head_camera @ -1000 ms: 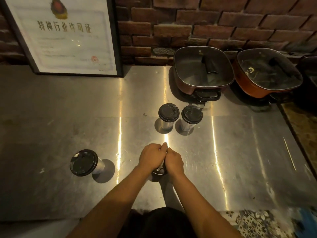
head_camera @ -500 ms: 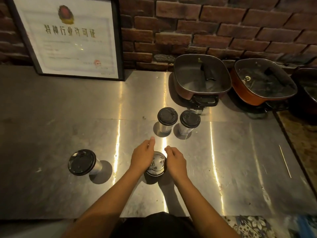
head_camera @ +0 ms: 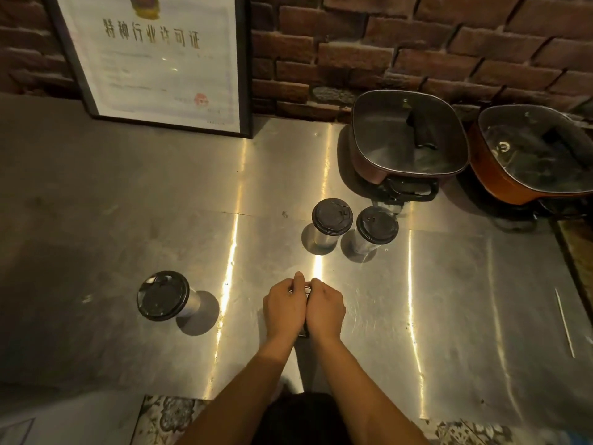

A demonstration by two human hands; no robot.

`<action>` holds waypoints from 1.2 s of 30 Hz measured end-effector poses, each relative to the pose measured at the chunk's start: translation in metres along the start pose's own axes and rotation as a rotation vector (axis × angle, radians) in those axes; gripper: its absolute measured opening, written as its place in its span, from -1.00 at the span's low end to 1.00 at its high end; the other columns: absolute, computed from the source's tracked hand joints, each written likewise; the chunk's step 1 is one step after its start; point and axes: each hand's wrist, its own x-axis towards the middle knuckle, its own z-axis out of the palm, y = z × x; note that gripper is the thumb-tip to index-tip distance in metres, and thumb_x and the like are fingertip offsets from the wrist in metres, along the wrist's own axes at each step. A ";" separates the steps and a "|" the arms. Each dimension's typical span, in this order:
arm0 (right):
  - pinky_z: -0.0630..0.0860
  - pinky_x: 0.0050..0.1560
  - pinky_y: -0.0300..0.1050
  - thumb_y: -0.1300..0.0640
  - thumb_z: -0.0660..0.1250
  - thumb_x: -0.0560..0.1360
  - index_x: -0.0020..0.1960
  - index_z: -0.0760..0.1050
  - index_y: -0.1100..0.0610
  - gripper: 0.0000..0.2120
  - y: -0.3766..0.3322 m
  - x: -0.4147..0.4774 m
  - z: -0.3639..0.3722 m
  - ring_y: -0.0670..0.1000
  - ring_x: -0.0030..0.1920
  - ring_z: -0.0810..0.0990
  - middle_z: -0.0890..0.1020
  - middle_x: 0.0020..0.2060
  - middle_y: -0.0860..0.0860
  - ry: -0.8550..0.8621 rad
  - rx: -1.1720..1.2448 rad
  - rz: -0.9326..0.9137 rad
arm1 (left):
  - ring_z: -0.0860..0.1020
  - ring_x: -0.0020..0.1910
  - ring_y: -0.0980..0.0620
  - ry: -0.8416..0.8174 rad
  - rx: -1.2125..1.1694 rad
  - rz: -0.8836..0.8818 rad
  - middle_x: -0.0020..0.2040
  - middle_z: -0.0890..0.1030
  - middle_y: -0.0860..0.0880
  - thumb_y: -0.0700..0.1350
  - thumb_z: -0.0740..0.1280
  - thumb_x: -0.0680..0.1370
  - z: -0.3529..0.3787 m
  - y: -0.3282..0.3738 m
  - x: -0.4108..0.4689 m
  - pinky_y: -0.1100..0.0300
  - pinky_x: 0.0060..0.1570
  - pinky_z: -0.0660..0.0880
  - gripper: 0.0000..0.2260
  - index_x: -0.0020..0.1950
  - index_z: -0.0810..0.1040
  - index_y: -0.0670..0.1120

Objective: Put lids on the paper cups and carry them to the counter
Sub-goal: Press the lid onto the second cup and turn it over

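On the steel counter (head_camera: 449,300) my left hand (head_camera: 284,308) and my right hand (head_camera: 325,309) are cupped together over the top of a paper cup, which they hide almost fully; only a thin dark rim of its lid (head_camera: 303,334) shows between them. Two more cups with black lids (head_camera: 332,216) (head_camera: 377,224) stand side by side just beyond my hands. A fourth lidded cup (head_camera: 163,295) stands apart to the left.
Two square electric pots with glass lids (head_camera: 407,139) (head_camera: 536,152) sit at the back right against the brick wall. A framed certificate (head_camera: 154,59) leans at the back left. A thin stick (head_camera: 564,322) lies near the right edge.
Half a second ago my hands were apart beside the cup and its top showed. Now both have closed over it, pressing down on the lid.
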 end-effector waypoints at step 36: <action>-0.40 0.50 0.19 -0.37 0.07 0.53 0.46 0.40 -0.10 -0.39 0.000 -0.011 -0.014 0.13 0.56 0.22 0.35 0.53 0.01 -0.190 -0.838 -0.863 | 0.58 0.30 -0.12 -0.163 -0.470 -0.113 0.30 0.63 -0.07 0.23 0.00 0.67 -0.054 0.008 -0.018 -0.04 0.34 0.47 -0.48 0.30 0.61 -0.03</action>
